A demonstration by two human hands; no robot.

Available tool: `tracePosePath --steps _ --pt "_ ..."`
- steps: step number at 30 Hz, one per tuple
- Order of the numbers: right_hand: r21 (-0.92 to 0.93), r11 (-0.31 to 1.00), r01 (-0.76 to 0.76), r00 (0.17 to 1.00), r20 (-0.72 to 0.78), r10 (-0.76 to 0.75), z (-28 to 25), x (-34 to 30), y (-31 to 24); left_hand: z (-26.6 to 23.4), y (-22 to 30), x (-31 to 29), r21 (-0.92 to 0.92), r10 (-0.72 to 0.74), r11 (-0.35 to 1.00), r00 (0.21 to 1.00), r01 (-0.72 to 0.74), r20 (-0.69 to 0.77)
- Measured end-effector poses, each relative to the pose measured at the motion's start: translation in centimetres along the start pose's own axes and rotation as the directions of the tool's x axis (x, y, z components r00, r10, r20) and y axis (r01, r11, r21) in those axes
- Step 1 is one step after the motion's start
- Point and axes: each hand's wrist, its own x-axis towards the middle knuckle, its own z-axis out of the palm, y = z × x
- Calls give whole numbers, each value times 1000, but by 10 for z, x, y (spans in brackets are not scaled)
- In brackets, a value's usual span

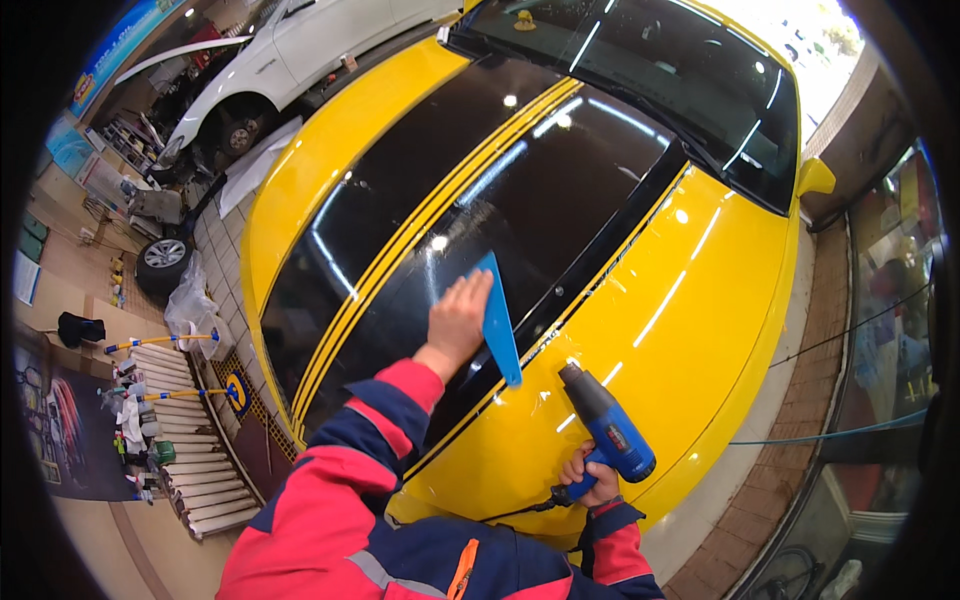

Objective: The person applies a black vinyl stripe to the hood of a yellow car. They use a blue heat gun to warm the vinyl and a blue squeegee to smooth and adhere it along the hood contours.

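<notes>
"What is held in the left hand (458,320)?"

"A blue squeegee (499,318) is gripped there. It is held over a black panel (570,185) on the yellow bonnet (670,310) of a car, with its lower tip brought out over the yellow paint just beside the panel's edge."

"Is its edge pressed to the surface?"

"That cannot be settled with confidence, as the line of contact is poorly shown from above."

"And how is the right hand (592,476) placed?"

"It is wrapped round a blue and dark grey heat gun (612,425), which is held above the near part of the bonnet. The nozzle (572,373) is turned forward and somewhat leftward, and a dark cord (522,510) is led off to the left from the base."

"How is the bonnet marked?"

"The black panel is divided from a second black panel (425,140) by thin yellow stripes (445,205). Bright lamp reflections are cast across both."

"What else is seen?"

"A white car (310,50) is parked at the far left, and a loose wheel (163,253) is set near a clear plastic bag (192,302)."
</notes>
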Motion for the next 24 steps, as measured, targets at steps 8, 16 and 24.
tracePosePath --steps 8,16,24 --pt "-10 999 31 999 35 -31 3 1 1 -4 -58 69 -49 -179 982 980 184 92" --pt "18 997 80 997 19 -81 -1 1 7 10 1 77 -106 -5 994 996 15 90" --pt "22 1000 22 999 40 -23 3 2 -1 39 -55 118 -55 -43 997 998 46 48"
